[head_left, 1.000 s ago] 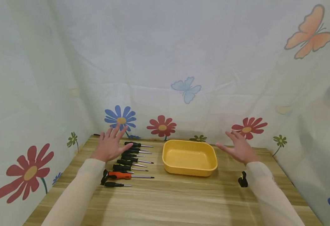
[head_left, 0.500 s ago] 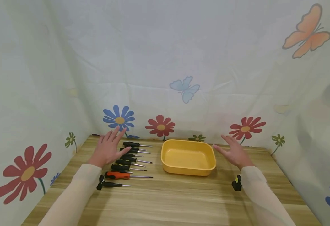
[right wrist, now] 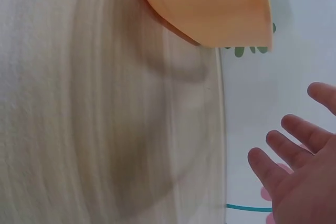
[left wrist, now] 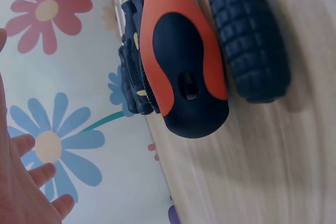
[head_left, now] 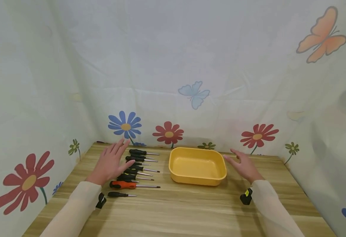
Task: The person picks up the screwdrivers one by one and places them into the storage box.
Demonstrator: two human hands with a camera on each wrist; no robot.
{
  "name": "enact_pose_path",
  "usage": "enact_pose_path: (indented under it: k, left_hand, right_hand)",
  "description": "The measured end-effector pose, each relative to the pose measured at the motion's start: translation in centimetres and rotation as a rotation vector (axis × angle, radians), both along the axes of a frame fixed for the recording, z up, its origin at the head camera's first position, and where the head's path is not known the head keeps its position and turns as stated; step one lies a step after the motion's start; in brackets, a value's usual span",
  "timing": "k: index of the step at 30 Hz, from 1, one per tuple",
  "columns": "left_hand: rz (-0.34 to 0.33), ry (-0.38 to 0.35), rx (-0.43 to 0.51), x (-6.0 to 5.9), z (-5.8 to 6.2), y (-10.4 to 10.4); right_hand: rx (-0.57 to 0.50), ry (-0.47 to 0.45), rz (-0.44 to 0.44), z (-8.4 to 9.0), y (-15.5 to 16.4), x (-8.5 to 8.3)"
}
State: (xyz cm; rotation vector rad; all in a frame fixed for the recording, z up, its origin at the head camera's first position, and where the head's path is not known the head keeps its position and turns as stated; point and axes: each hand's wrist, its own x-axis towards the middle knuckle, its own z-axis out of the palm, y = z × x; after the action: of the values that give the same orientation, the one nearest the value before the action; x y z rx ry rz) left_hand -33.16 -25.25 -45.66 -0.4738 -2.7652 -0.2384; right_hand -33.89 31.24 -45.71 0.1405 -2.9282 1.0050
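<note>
My left hand (head_left: 110,163) hovers with spread fingers at the handle end of a row of several screwdrivers, holding none. Nearest the front in that row are a black screwdriver (head_left: 118,194) and an orange-and-black screwdriver (head_left: 123,184). Both handles fill the left wrist view, where the orange handle (left wrist: 157,3) lies beside the ribbed black one (left wrist: 249,35). Farther back, black screwdrivers (head_left: 138,152) point their shafts right, some partly hidden by my hand. A yellow plastic tray (head_left: 195,180) stands right of them. Beside its right end, my right hand (head_left: 245,168) hangs with fingers extended, gripping nothing.
The wooden table (head_left: 173,210) ends at a white curtain (head_left: 161,65) printed with flowers and butterflies, which also closes in both sides. Small black devices sit at both wrists, the left device (head_left: 100,200) and the right device (head_left: 246,196).
Both hands have come slightly down and back toward the person, and the right hand has moved left toward the tray. The screwdrivers and tray stay where they were.
</note>
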Motion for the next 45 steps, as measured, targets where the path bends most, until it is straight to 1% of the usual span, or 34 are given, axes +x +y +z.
enact_pose_path:
  k: [5, 13, 16, 19, 24, 27, 32, 39, 41, 45]
  left_hand:
    - [-0.012, 0.024, 0.013, 1.2, -0.1, 0.1]
    - [-0.048, 0.069, 0.027, 2.6, -0.9, 0.5]
    - [-0.050, 0.071, 0.043, 3.1, -1.2, 0.6]
    - [-0.049, 0.067, 0.044, 3.5, -1.6, 0.5]
    - [-0.045, 0.052, 0.030, 3.9, -2.2, 0.2]
    - [-0.043, 0.051, 0.025, 4.0, -2.3, 0.0]
    - [-0.041, 0.051, 0.025, 4.1, -2.6, -0.3]
    - [-0.038, 0.033, 0.033, 4.2, -2.9, -0.5]
    - [-0.038, 0.031, 0.038, 4.3, -2.9, -0.6]
    - [-0.043, 0.028, 0.049, 4.6, -3.0, -0.9]
  right_hand:
    - [-0.031, -0.003, 0.005, -0.3, -0.4, 0.4]
    - [-0.114, -0.034, -0.018, -1.2, -0.9, 0.2]
    - [-0.159, -0.045, -0.034, -1.5, -1.1, 0.1]
    - [-0.258, -0.081, -0.054, -1.6, -1.3, 0.0]
    - [-0.456, -0.162, -0.081, -1.7, -1.4, -0.1]
    - [-0.529, -0.203, -0.097, -1.6, -1.5, -0.1]
    - [-0.617, -0.261, -0.114, -1.4, -1.7, -0.3]
    - [-0.741, -0.326, -0.134, -1.4, -1.5, -0.7]
    - [-0.765, -0.340, -0.132, -1.4, -1.4, -0.8]
    - [-0.774, -0.344, -0.104, -1.6, -1.3, -0.7]
